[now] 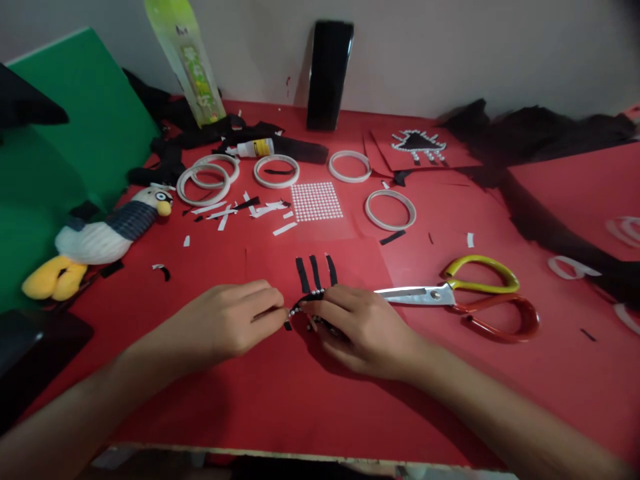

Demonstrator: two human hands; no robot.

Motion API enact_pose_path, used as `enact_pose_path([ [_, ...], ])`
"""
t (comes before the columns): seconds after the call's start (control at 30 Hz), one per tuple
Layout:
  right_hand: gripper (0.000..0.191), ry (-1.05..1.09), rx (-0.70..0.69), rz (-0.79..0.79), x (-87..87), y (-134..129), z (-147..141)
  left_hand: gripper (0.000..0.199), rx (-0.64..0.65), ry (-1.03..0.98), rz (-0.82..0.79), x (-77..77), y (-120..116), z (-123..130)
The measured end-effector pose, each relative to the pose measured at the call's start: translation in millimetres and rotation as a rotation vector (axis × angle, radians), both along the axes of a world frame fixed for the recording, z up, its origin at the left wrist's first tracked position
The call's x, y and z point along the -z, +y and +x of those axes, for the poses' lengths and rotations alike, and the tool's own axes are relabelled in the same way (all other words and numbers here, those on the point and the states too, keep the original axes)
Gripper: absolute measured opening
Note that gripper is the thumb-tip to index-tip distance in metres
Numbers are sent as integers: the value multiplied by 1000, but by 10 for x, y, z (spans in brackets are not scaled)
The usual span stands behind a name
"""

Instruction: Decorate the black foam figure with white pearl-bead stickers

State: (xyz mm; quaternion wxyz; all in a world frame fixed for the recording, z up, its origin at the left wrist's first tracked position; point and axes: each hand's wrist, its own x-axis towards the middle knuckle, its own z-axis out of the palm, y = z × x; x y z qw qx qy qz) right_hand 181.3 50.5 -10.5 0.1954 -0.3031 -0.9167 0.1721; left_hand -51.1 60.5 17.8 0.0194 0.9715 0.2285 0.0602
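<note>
Left hand (pixel 225 327) fingers pinched on bead; right hand (pixel 360 327) fingers closed, pinning beaded black strip (pixel 306 300) flat to red card (pixel 350 263); scissors (pixel 465 293) beside.

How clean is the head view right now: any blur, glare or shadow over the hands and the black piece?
Head view: dim, soft light, no hard glare; the left hand and right hand are slightly soft, with the black piece between them mostly covered; a shadow lies under the right hand; the scissors read clearly; the frame edges curve and smear, especially far right.
</note>
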Motion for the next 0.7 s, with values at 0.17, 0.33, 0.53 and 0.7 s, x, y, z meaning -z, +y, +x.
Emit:
enact_pose_path([
  [0.17, 31, -44, -25, 141, 8, -11, -18, 28, -5, -19, -12, -6, 18, -14],
  [0.33, 31, -78, -1, 148, -1, -25, -41, 31, -8, -17, 21, -27, 9, 21],
  [0.53, 34, -40, -2, 5, -4, -7, -1, 30, -9, -12, 64, 0, 11, 38],
  [0.7, 35, -24, 7, -16, 19, -4, 10, 33, -12, 17, 81, -1, 14, 45],
])
